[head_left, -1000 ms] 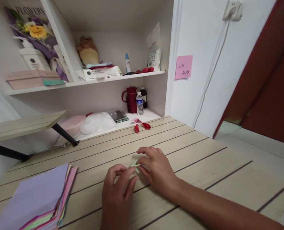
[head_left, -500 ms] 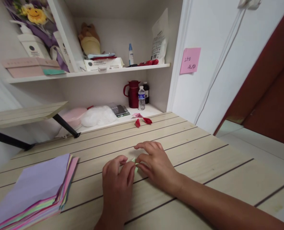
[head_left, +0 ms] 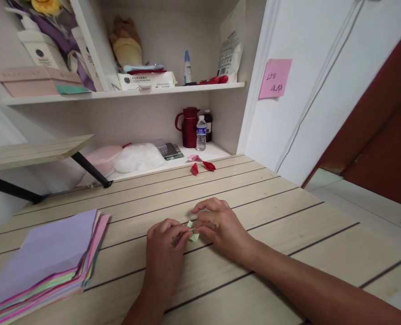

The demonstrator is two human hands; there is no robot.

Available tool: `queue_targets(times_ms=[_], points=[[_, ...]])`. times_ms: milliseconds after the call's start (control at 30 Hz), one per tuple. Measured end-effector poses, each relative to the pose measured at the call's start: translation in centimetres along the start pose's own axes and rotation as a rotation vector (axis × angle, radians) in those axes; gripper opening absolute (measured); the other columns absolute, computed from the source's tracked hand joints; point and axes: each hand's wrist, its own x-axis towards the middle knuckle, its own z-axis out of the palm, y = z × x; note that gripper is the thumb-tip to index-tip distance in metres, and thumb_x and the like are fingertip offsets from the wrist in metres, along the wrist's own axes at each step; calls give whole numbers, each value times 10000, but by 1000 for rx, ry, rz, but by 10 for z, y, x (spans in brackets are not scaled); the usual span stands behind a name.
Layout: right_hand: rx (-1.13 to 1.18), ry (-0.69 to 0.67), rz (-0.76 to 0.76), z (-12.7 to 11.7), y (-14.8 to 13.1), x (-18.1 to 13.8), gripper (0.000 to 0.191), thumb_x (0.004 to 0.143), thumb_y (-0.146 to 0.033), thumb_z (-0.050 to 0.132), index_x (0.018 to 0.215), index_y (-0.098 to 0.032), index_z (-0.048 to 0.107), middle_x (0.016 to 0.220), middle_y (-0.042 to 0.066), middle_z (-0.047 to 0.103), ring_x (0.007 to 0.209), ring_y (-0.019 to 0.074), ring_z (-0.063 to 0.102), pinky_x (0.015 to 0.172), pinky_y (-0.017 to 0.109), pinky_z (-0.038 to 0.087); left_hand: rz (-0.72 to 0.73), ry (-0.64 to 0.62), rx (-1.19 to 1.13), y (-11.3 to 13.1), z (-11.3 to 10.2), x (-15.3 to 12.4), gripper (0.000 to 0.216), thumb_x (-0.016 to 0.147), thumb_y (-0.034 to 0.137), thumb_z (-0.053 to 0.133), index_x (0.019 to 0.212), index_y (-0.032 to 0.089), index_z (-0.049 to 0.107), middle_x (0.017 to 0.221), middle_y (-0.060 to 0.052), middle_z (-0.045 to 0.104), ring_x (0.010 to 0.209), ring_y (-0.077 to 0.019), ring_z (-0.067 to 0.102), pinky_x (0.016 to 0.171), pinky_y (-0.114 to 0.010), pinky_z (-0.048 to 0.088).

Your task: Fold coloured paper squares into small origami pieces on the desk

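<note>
A small piece of folded light green paper [head_left: 194,237] is pinched between my two hands, just above the middle of the wooden tabletop. My left hand [head_left: 166,243] grips its left side between thumb and forefinger, with the other fingers curled. From the right, my right hand [head_left: 221,225] pinches the paper with thumb and forefinger, while its remaining fingers arch above. Fingertips hide the paper's centre; its upper and lower points show. Beyond my hands lie two red folded paper pieces [head_left: 209,166] and a pink folded piece [head_left: 194,158].
A stack of coloured paper [head_left: 54,243] lies at the left of the table [head_left: 288,225]. Behind it stands a small raised shelf [head_left: 38,151] on black legs. A red jug [head_left: 189,128] and a water bottle [head_left: 201,133] stand in the cabinet at the back.
The view has shifted slightly. My left hand's fingers have straightened a little towards the right hand, and more of the green paper's lower part shows. Both hands still pinch it.
</note>
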Motion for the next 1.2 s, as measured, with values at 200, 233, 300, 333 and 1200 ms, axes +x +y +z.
queue_targets(times_ms=[200, 233, 300, 333, 1200], points=[[186, -25, 34, -1, 4, 3, 145, 809, -118, 750, 748, -249, 744, 919, 9, 754, 928, 205, 649, 891, 378, 434, -85, -19, -176, -1, -2, 3, 137, 754, 359, 669, 675, 313, 771, 714, -3, 701, 678, -184, 639, 687, -315, 473], [216, -22, 46, -2, 4, 4, 157, 800, -105, 752, 731, -245, 739, 893, 6, 754, 916, 204, 653, 876, 366, 444, -99, -15, -199, 0, -3, 3, 135, 751, 361, 672, 678, 310, 773, 715, -4, 700, 678, -183, 640, 680, -308, 474], [265, -18, 78, -2, 5, 5, 184, 779, -78, 755, 697, -240, 726, 856, 1, 750, 905, 203, 658, 863, 355, 456, -126, -1, -236, 2, -3, 4, 127, 737, 369, 684, 675, 305, 774, 718, -5, 698, 685, -183, 640, 674, -300, 477], [282, -15, 95, -2, 5, 6, 191, 773, -73, 757, 685, -238, 720, 848, -1, 748, 904, 203, 660, 865, 355, 460, -141, 6, -252, 3, -4, 4, 122, 725, 374, 692, 666, 303, 772, 715, -6, 697, 687, -186, 638, 672, -299, 479], [325, 196, 79, -5, 9, 8, 131, 858, -214, 694, 730, -235, 714, 944, 50, 719, 935, 223, 650, 837, 368, 491, -419, 225, -436, -1, -13, 4, 251, 701, 481, 739, 745, 234, 731, 886, -27, 723, 890, -215, 644, 863, -314, 463]])
